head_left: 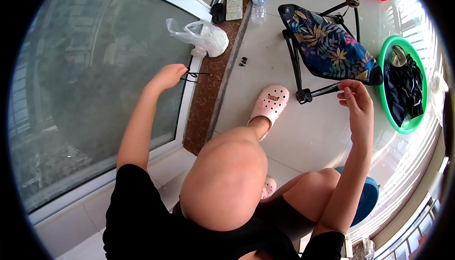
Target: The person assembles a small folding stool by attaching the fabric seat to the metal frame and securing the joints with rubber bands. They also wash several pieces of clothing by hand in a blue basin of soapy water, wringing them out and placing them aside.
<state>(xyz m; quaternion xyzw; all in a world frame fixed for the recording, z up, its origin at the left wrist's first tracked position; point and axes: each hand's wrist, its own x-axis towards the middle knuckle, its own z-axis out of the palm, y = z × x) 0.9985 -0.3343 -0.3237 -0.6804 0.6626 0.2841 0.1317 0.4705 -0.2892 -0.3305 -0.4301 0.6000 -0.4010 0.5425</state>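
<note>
**Both hands pinching small things, held wide apart**

Your left hand (167,77) is raised out to the left, in front of the window pane (85,84). Its fingers are curled shut, gripping a thin black clip-like piece (193,76) whose prongs stick out to the right of your fingertips, over the white window frame (188,94). What exactly the piece is, you cannot tell at this size.

Your right hand (355,99) is lifted on the far right, fingers bent and thumb pressed to the fingertips in a pinch. Something very small and pale seems to sit between them, but it is too tiny to make out. That hand hovers just beside the black leg of the folding stool (327,46) with the leaf-print fabric seat, and near the green basin (385,108) holding dark cloth.

On the floor (308,132) between your hands lies your foot in a pink clog (270,102). Two small black bits (243,61) lie on the floor by the brown sill strip (208,94), with a white plastic bag (201,36) on the sill close to your left hand.
</note>
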